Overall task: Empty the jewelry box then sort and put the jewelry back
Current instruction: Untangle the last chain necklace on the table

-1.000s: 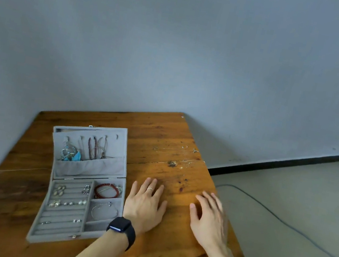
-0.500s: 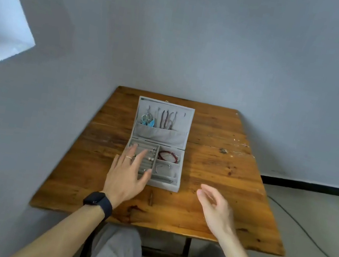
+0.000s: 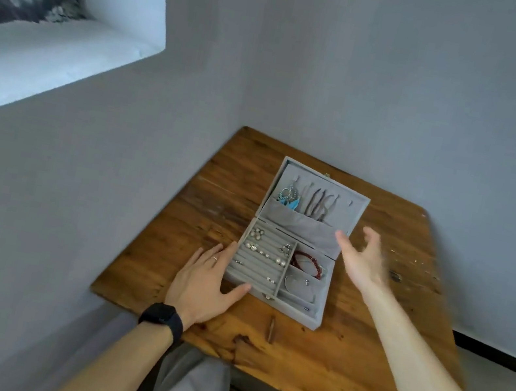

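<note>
Spill risk: jewelry box [image 3: 298, 231] loaded.
Left hand [image 3: 206, 277] flat against its lower-left corner; right hand [image 3: 362, 262] empty, spread; hasty reach could scatter earrings [image 3: 261, 251].

Table: brown wooden table [image 3: 341, 358] in the room's corner, with walls behind it and to its left.
Box: grey velvet jewelry box [image 3: 290, 315] lying open on the table's far left part.
Lid: grey lined lid [image 3: 312, 232] tipped back behind the tray.
In lid: thin cord necklaces [image 3: 315, 202], with a turquoise pendant [image 3: 289, 198] to their left.
Tray, left: small pearl earrings [image 3: 261, 249] in the slotted rows.
Tray, right: red beaded bracelet [image 3: 306, 262] in the rear compartment, and a thin silver bangle [image 3: 299, 285] in the one before it.
Left hand [image 3: 203, 282]: at the box's front-left corner, fingers along the left wall, thumb on the front wall.
Right hand [image 3: 362, 262]: raised beside the lid's right end.
</note>
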{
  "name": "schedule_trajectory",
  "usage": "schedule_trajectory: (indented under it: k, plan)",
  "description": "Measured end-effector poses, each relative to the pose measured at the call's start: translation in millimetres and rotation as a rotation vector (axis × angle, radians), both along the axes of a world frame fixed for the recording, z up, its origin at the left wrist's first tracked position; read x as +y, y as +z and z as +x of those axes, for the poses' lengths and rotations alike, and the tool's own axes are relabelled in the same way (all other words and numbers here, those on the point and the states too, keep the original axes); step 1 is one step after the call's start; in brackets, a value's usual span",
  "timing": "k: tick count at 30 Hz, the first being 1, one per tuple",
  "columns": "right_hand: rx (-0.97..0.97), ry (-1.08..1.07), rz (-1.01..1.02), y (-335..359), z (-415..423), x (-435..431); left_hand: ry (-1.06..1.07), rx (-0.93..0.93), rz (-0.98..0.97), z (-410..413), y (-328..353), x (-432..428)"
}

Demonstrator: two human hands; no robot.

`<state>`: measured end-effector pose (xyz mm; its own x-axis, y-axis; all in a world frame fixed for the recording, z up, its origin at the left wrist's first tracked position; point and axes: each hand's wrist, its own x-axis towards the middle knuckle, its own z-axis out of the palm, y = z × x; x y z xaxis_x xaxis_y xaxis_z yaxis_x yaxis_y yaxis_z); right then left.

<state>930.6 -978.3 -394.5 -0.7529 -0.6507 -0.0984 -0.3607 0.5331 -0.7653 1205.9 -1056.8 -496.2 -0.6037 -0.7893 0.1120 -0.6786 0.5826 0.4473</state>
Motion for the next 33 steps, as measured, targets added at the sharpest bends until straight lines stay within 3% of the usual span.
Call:
schedule_trajectory:
  k: [3, 6, 12, 17, 24, 33]
  plan:
    - [0.262, 0.022, 0.006, 18.2, -4.2, -37.9, 0.006, 0.02, 0.0, -0.7, -0.1, -0.6]
    - [0.49, 0.118, 0.139, 27.0, -10.0, -72.7, 0.009, 0.023, -0.014, -1.2, 0.2, -1.6]
    - [0.533, 0.223, 0.316, 33.6, -8.4, -107.8, 0.011, 0.039, -0.017, -1.3, -3.3, -2.0]
    - [0.715, 0.168, 0.215, 33.8, -1.9, -94.5, 0.013, 0.051, -0.021, -1.6, -3.7, -1.5]
    - [1.053, 0.341, -0.115, 25.4, 27.3, -47.1, 0.016, 0.059, -0.025, -2.0, -5.6, -1.5]
    - [1.035, 0.455, -0.182, -34.5, 72.3, 13.7, 0.058, 0.087, 0.036, -2.7, -1.7, -1.6]
